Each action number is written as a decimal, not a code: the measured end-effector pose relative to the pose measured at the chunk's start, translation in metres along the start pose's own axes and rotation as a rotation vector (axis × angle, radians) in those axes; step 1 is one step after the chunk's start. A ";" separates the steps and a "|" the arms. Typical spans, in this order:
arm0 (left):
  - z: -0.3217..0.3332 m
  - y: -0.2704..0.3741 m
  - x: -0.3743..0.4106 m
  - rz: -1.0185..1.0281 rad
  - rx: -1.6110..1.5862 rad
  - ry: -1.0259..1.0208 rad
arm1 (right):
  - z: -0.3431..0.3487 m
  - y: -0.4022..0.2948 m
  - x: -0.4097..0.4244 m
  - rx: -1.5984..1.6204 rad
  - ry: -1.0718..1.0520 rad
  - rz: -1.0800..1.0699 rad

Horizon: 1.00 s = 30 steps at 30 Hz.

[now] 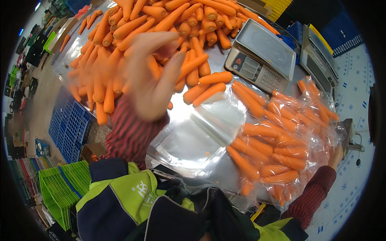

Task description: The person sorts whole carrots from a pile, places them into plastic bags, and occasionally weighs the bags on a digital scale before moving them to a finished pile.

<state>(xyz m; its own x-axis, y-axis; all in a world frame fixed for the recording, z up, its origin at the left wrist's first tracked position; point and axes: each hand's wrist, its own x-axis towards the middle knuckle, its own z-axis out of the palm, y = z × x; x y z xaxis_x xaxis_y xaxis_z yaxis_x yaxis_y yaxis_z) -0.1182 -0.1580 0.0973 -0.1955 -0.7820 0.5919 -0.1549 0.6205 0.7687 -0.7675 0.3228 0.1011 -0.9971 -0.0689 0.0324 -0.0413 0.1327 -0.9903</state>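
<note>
My left hand [153, 78], blurred, is raised over the near side of a big heap of loose carrots [169, 18]. Its thumb and fingers are apart, and nothing shows between them. Far to the right, my right hand [336, 155] is by the outer end of the clear plastic bags of carrots [280, 147] and a metal bench device [348, 138]. Bag film partly covers its fingers, so its grip is unclear. Between my hands, flat clear plastic bags [196, 138] lie on the shiny metal table [178, 104]. A few loose carrots [211, 87] rest at their upper edge.
A digital weighing scale [259, 60] with a metal pan stands beyond the bagged carrots. Another scale-like device [319, 60] is behind it. Blue plastic pallets [71, 123] and stacked green baskets [64, 189] are on the floor to the left.
</note>
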 end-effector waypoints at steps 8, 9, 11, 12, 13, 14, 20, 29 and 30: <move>0.056 -0.133 -0.077 -0.124 0.857 -0.363 | 0.132 -0.081 -0.183 -0.371 -0.344 -0.592; 0.059 -0.133 -0.076 -0.134 0.836 -0.330 | 0.160 -0.076 -0.215 -0.422 -0.454 -0.700; 0.044 -0.117 -0.077 -0.119 0.839 -0.401 | 0.220 -0.073 -0.294 -0.583 -0.682 -0.927; 0.042 -0.105 -0.074 -0.096 0.817 -0.444 | 0.240 -0.070 -0.334 -0.557 -0.773 -1.039; 0.030 -0.091 -0.079 0.002 0.740 -0.423 | 0.261 -0.063 -0.361 -0.710 -0.795 -1.322; 0.024 -0.076 -0.089 0.108 0.639 -0.414 | 0.281 -0.063 -0.393 -0.651 -0.865 -1.351; 0.018 0.010 -0.117 0.473 0.225 -0.648 | 0.315 -0.037 -0.473 -1.122 -1.319 -0.930; 0.107 -0.089 -0.079 -0.044 0.527 -0.579 | 0.254 0.015 -0.448 -0.029 -1.243 0.188; 0.114 -0.107 -0.078 -0.075 0.580 -0.621 | 0.251 0.010 -0.452 0.099 -1.238 0.392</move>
<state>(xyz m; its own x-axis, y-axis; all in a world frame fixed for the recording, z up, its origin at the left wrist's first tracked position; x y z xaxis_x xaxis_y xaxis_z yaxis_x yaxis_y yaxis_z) -0.1964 -0.1569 -0.0592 -0.6340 -0.7535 0.1741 -0.6272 0.6327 0.4542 -0.3014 0.1074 0.0428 -0.2184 -0.9102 -0.3520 0.2953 0.2822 -0.9128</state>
